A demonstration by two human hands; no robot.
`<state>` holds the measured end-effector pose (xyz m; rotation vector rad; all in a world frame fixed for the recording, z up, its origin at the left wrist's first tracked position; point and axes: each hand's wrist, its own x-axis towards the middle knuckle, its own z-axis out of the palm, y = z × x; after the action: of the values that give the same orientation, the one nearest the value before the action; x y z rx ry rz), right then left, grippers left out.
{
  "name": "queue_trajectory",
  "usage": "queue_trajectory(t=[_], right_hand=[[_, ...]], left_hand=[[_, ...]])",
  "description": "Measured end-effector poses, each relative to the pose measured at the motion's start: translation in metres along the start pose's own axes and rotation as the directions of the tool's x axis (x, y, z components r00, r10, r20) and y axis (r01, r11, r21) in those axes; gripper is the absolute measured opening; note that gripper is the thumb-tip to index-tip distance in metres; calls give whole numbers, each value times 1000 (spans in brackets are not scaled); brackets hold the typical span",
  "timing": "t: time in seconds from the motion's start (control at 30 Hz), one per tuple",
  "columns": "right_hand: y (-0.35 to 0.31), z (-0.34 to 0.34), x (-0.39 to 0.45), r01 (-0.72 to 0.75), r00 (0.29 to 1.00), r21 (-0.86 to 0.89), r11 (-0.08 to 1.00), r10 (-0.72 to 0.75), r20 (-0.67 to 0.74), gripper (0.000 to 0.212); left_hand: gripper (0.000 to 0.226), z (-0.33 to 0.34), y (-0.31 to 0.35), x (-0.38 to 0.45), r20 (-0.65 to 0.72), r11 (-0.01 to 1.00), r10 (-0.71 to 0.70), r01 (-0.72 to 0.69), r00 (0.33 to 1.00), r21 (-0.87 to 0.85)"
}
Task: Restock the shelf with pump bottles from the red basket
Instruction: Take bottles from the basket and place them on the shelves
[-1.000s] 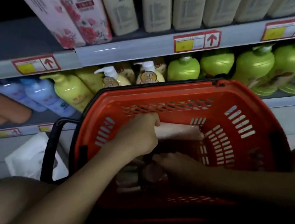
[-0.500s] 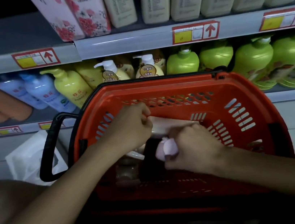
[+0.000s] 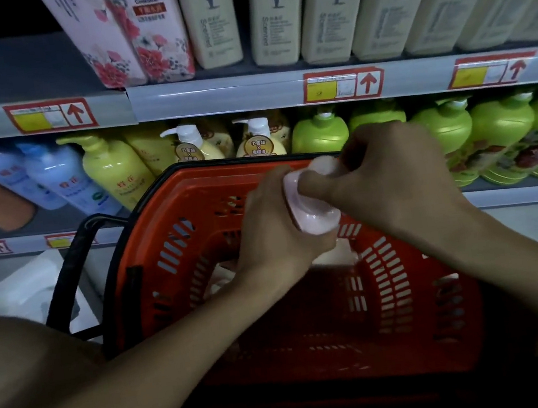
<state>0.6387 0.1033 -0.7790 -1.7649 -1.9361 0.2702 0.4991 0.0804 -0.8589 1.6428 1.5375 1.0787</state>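
Note:
A pink pump bottle point(image 3: 313, 211) hangs above the red basket point(image 3: 177, 251), held between both hands. My right hand point(image 3: 392, 179) grips its pump top from the right. My left hand point(image 3: 270, 224) grips the bottle's body from the left and below. Most of the bottle is hidden by the two hands. A pale package point(image 3: 334, 257) lies in the basket beneath the hands. The basket sits in front of the lower shelf point(image 3: 518, 193), its black handle point(image 3: 69, 266) folded to the left.
The lower shelf holds blue bottles point(image 3: 60, 178), yellow bottles point(image 3: 115, 177), white-pump bottles point(image 3: 262, 139) and green bottles point(image 3: 498, 123). The upper shelf point(image 3: 210, 94) carries floral and beige boxes, with bare room at its left. A white container point(image 3: 20, 290) stands left of the basket.
Both hands have risen out of the basket with the pink bottle, up and to the right, towards the basket's far rim. The view has tilted slightly upwards.

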Motion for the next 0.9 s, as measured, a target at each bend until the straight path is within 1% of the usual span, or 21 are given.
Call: queue_trajectory(t=[0.03,0.07,0.1,0.13,0.17,0.2,0.23,0.27,0.3,0.33,0.37,0.4,0.43,0.47,0.53,0.63,0.7,0.73,0.77,0.83,0.9], right_hand=[[1,0,3,1,1000,112,994,-1,1,55],[3,-1,7,-19,1000,271,962,12,26,50],[6,0,12,-69,996,426,902,41,75,48],[10,2,17,-136,986,521,843,66,151,48],[15,5,21,-206,964,560,803,70,255,48],[19,8,23,-283,924,577,766,57,379,45],[22,12,24,-371,860,589,718,26,510,42],[23,15,24,-458,779,589,666,-17,626,44],[25,17,25,-519,709,585,624,-69,702,49],[26,17,25,-550,657,581,600,-119,744,51],[27,16,24,-567,620,584,581,-165,767,51],[27,15,22,-578,600,596,558,-204,773,50],[27,15,20,-583,604,614,533,-221,766,50],[26,15,16,-576,630,639,509,-222,744,50],[22,17,8,-535,721,698,477,-174,671,49],[14,15,4,-447,852,773,451,-51,522,52],[9,7,9,-381,908,819,429,5,419,56],[7,-1,10,-348,928,839,419,24,373,57],[4,-10,11,-317,942,857,407,35,332,57],[-4,-32,10,-279,958,883,377,45,284,52],[-14,-52,6,-252,966,894,370,48,252,47]], left_hand=[[73,-5,3,6,6,995,-70,70,998,-69],[75,-13,4,13,41,977,-163,167,986,-133],[80,-20,4,21,90,945,-252,265,963,-190],[86,-28,5,28,143,897,-321,349,936,-272],[91,-36,5,33,186,827,-356,401,916,-393],[90,-43,7,35,226,736,-371,434,901,-520],[82,-49,9,36,275,635,-362,451,891,-627],[69,-54,13,36,324,553,-344,468,882,-689],[57,-59,16,35,368,491,-325,488,871,-722],[49,-63,18,33,398,438,-311,501,863,-746],[45,-66,20,32,407,395,-290,496,866,-774],[44,-70,20,32,402,375,-277,483,873,-791],[43,-72,22,33,393,386,-272,473,878,-792],[44,-74,25,35,380,418,-284,470,880,-777],[49,-75,31,42,338,514,-306,453,890,-729],[59,-75,44,45,227,636,-317,384,921,-670],[63,-76,52,36,167,771,-309,349,936,-533],[60,-76,57,30,148,832,-282,318,948,-454],[55,-77,61,24,125,871,-240,270,963,-410],[48,-85,76,19,50,904,-164,170,985,-392],[49,-95,97,19,6,924,-108,102,994,-369]])
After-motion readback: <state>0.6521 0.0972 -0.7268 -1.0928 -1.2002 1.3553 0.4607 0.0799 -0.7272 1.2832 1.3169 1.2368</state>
